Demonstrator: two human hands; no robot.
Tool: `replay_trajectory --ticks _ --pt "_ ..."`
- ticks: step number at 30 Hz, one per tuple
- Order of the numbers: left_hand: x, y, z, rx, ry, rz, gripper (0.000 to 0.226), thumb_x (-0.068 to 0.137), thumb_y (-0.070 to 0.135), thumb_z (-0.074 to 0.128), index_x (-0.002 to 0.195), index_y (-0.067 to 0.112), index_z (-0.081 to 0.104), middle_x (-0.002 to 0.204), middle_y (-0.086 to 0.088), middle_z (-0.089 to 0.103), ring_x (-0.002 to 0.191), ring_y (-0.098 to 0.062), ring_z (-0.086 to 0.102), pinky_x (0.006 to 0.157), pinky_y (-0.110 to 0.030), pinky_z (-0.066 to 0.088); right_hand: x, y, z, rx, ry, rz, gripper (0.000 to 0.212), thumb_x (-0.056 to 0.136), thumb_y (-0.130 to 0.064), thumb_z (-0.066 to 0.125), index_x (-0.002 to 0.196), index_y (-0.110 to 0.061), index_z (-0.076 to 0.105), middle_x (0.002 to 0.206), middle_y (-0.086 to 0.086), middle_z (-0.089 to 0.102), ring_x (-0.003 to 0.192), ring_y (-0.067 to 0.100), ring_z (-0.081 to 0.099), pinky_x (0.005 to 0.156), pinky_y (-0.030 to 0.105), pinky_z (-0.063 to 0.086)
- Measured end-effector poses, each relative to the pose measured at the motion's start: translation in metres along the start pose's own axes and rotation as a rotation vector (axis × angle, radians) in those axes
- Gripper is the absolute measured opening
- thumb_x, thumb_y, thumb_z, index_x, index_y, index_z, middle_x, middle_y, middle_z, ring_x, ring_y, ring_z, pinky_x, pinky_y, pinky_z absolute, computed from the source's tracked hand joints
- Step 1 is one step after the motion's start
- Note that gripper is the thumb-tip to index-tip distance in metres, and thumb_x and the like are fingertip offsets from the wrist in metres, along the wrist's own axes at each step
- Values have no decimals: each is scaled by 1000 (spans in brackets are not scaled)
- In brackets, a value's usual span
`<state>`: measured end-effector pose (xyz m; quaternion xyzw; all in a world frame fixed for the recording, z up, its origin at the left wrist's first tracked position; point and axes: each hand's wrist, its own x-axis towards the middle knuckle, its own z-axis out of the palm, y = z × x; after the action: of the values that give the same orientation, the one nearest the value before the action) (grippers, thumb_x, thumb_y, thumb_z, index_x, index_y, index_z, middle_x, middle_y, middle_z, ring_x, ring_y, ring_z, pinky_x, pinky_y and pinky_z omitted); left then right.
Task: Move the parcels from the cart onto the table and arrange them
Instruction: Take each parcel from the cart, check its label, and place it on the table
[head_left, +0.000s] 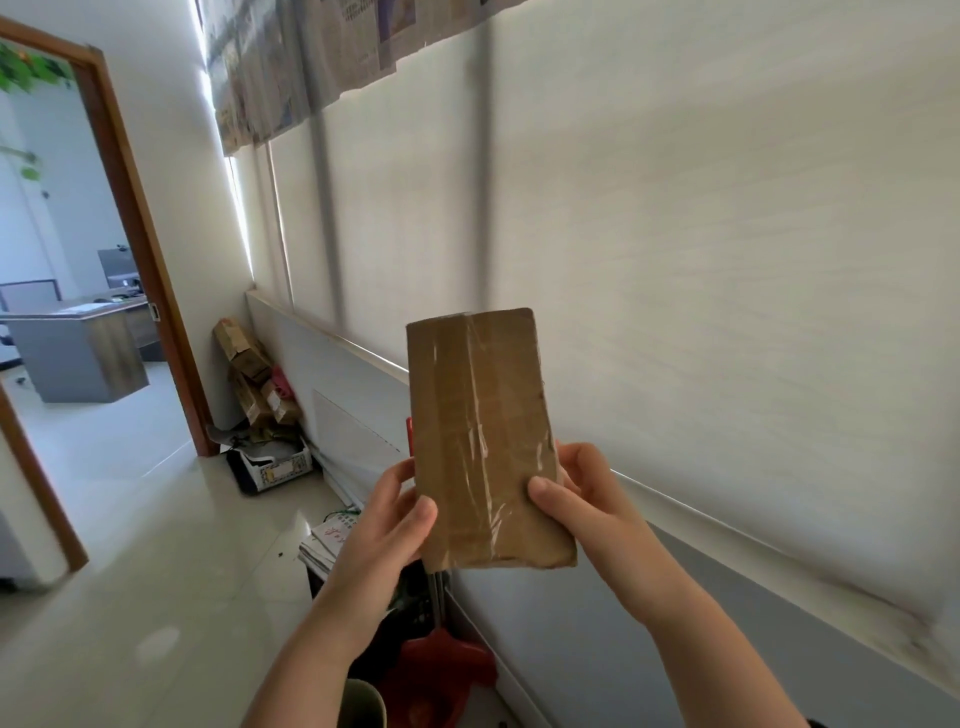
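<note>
A flat brown cardboard parcel (483, 431), sealed with clear tape, is held up in front of me against the blind-covered window. My left hand (387, 512) grips its lower left edge, thumb on the front face. My right hand (582, 491) grips its lower right edge, thumb also on the front. The parcel stands roughly upright, tilted slightly. Neither the cart nor the table is in view.
A pile of cardboard boxes (257, 384) and a crate (275, 467) lie in the far corner by the wooden door frame (140, 249). A red dustpan (441, 670) and stacked papers (327, 543) sit below my hands along the wall. Tiled floor (156, 545) lies left.
</note>
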<state>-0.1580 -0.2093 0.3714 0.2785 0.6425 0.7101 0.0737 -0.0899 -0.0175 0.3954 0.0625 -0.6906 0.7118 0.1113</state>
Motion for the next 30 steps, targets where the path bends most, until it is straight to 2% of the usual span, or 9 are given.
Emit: replay_trajectory --ticks 3,8,13,18,21,24,26,28,30 --pt "0 2 4 -2 47 -14 83 46 66 76 118 33 51 102 11 70 94 -10 68 67 -20 55 1 4 0 -1 7 -29 49 67 -47 69 103 -17 52 129 -2 56 110 10 61 78 18 50" --pt "-1 0 5 -41 71 -33 45 73 36 67 115 30 53 102 10 70 98 -12 67 68 -21 55 -4 6 1 20 -9 -40 48 71 -45 66 106 -15 53 129 -4 56 112 8 60 80 17 49" --pt "-4 1 3 -94 71 1 75 51 56 81 116 28 55 107 5 69 101 -16 66 74 -28 56 -2 14 -2 -81 64 -92 41 92 -59 40 115 -30 57 137 -22 47 124 -5 45 100 25 38" --pt "-10 -8 7 -31 86 82 58 67 28 73 120 25 49 113 9 66 106 -10 63 77 -20 53 -1 23 -10 4 -16 20 37 92 -48 47 124 -32 54 130 -7 56 121 15 53 102 44 40" --pt "-13 -20 8 68 96 69 59 71 21 74 120 32 45 118 17 62 114 -4 57 85 -25 52 -2 30 -19 -61 -58 119 43 84 -55 50 124 -42 54 133 -14 54 127 14 48 106 54 36" --pt "-14 -34 7 303 112 87 65 80 3 68 112 52 40 117 33 54 116 10 49 95 -24 45 -2 33 -21 -82 -36 207 31 85 -60 44 112 -53 59 125 -20 59 124 9 50 108 51 33" --pt "-15 -38 8 417 134 111 74 81 -2 65 96 65 38 112 37 52 110 15 49 90 -15 43 -3 36 -22 -52 -25 252 22 96 -45 44 103 -51 64 115 -18 65 114 7 58 106 49 36" --pt "-16 -44 8 467 143 102 73 80 -2 66 91 65 39 107 38 53 105 17 50 84 -13 44 -5 40 -20 -54 -19 268 27 96 -33 46 97 -50 66 110 -15 68 106 5 62 103 47 40" --pt "-17 -48 7 489 138 84 61 80 1 68 98 54 42 106 39 53 103 17 52 87 -17 46 -8 43 -16 -46 -14 273 19 89 -39 54 97 -54 65 112 -15 67 106 6 62 99 44 43"
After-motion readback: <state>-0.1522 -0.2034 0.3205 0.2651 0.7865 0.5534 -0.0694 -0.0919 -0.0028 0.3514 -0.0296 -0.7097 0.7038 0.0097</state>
